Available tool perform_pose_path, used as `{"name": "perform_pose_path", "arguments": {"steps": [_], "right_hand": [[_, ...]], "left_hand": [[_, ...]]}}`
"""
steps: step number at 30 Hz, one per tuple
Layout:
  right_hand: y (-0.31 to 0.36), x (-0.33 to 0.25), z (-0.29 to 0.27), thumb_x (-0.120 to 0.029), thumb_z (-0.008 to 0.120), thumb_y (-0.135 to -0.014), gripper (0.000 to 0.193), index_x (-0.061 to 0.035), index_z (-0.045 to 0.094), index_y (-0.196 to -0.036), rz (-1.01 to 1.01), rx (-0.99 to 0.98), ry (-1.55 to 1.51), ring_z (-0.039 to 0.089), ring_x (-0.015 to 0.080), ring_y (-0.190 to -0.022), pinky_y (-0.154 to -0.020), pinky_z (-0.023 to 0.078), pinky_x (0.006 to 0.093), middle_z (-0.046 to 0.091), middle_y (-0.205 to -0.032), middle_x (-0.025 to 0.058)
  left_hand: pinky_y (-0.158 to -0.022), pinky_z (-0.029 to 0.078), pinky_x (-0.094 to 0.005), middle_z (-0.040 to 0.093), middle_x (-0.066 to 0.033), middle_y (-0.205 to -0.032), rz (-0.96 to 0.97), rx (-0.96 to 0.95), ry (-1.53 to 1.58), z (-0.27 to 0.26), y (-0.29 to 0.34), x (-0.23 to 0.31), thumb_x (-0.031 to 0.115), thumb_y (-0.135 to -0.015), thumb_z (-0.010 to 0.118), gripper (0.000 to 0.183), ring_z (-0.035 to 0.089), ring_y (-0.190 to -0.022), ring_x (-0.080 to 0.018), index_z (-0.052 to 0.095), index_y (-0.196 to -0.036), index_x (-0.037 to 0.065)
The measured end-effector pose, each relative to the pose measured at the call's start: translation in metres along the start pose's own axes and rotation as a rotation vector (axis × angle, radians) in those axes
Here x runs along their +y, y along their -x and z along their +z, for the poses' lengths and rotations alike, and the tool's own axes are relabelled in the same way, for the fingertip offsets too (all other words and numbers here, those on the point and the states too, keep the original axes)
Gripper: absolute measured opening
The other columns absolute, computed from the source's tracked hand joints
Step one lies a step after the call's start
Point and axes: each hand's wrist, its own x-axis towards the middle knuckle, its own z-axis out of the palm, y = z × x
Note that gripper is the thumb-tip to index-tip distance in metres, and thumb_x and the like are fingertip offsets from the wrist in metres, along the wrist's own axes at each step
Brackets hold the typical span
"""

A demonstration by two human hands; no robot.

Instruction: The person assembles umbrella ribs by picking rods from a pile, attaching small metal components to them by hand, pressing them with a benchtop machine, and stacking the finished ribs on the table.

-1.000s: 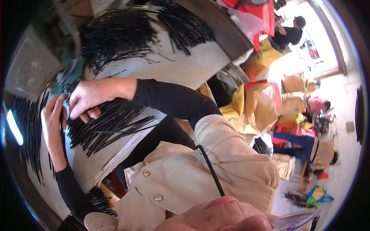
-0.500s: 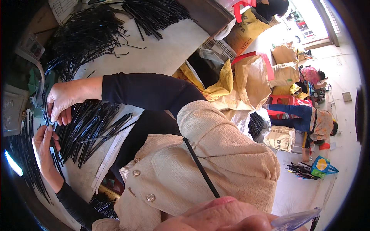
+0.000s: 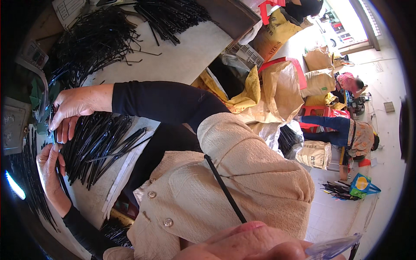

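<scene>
My right hand (image 3: 73,108) reaches in above my left hand (image 3: 47,164) at the left of the head view. Their fingertips almost meet around a thin black rod (image 3: 64,184), whose lower end shows below my left hand. My left thumb and fingers are pinched on it. My right hand is also closed, thumb against curled fingers; a small bluish, shiny bit (image 3: 54,138) shows between the hands. Beside them lies a loose heap of similar black rods (image 3: 97,145) on the pale tabletop (image 3: 186,60). More rods (image 3: 32,173) lie along the left.
Tangled black rods with bent ends (image 3: 91,43) pile up above my right hand, with another bundle (image 3: 173,17) beyond. A curved metal arm (image 3: 43,93) stands close by my right hand. Filled sacks (image 3: 281,91), a red stool (image 3: 314,117) and a person (image 3: 362,138) are farther right.
My right hand has shifted slightly, its fingers coming lower and farther round. Less of the rod shows above my left hand, and a bluish bit is now visible. My left hand stays nearly still.
</scene>
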Motion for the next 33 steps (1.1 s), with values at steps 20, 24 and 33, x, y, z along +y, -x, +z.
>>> {"name": "perform_pose_path", "arguments": {"steps": [20, 24, 33], "right_hand": [[-0.012, 0.001, -0.014, -0.003, 0.050, -0.086, 0.014, 0.0097, 0.054, -0.089, -0.309, 0.279, -0.119, 0.066, 0.0310, -0.063, -0.056, 0.058, 0.0343, 0.063, -0.078, 0.0250], [-0.011, 0.003, -0.016, -0.001, 0.050, -0.085, 0.014, 0.0116, 0.056, -0.087, -0.324, 0.307, -0.137, 0.066, 0.0323, -0.064, -0.054, 0.057, 0.0381, 0.063, -0.078, 0.0264], [-0.012, 0.003, -0.016, -0.002, 0.051, -0.085, 0.012, 0.0102, 0.051, -0.088, -0.308, 0.280, -0.146, 0.066, 0.0315, -0.062, -0.055, 0.057, 0.0363, 0.063, -0.077, 0.0274]], "left_hand": [[-0.040, 0.023, -0.0159, 0.039, 0.0067, -0.059, 0.063, 0.236, 0.235, -0.039, -0.020, -0.031, 0.023, -0.093, 0.050, 0.018, 0.030, -0.044, -0.0016, 0.058, -0.096, 0.008], [-0.040, 0.021, -0.0155, 0.038, 0.0075, -0.059, 0.046, 0.170, 0.287, -0.041, -0.027, -0.040, 0.021, -0.093, 0.050, 0.017, 0.028, -0.044, -0.0012, 0.058, -0.099, 0.007], [-0.039, 0.020, -0.0155, 0.038, 0.0081, -0.059, 0.029, 0.229, 0.218, -0.036, -0.019, -0.032, 0.022, -0.093, 0.049, 0.020, 0.027, -0.044, -0.0004, 0.058, -0.102, 0.007]]}}
